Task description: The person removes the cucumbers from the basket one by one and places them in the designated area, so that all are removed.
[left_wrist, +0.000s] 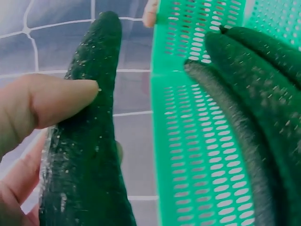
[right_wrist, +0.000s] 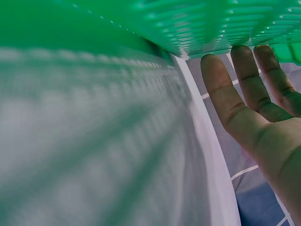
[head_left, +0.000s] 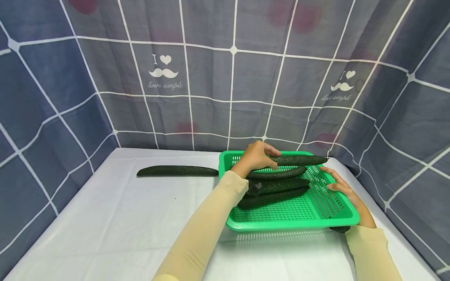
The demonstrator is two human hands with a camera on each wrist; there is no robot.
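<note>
Pale yellow sleeves (head_left: 202, 228) lie nearest the viewer, one leading to each hand. Left hand (head_left: 256, 155): thumb on one side and fingers on the other, pinching a dark green cucumber (head_left: 300, 160). The held cucumber points from this hand toward the right, above the far side of the green basket (head_left: 291, 224). A small black device (head_left: 254, 189) sits at the left wrist.

Right hand (head_left: 346, 191): placed at the basket's right end, the thumb over the rim and the fingers along the outer side. The right wrist view shows three of these fingers nearly straight, with gaps between them, their tips against the perforated plastic; how firmly they press cannot be told.

Between the hands, and closer to the left one, three more cucumbers (head_left: 281, 186) lie side by side inside the basket, partly covered by the left hand and its wrist. The basket floor nearer the right hand shows its rows of small holes.

Left of the left hand, a single cucumber (head_left: 177, 171) lies lengthwise on the white table (head_left: 140, 218), its right end just beside the basket. Beyond both hands hangs a grey-blue curtain (head_left: 207, 74) with white grid lines, printed moustaches, hearts and lettering.
</note>
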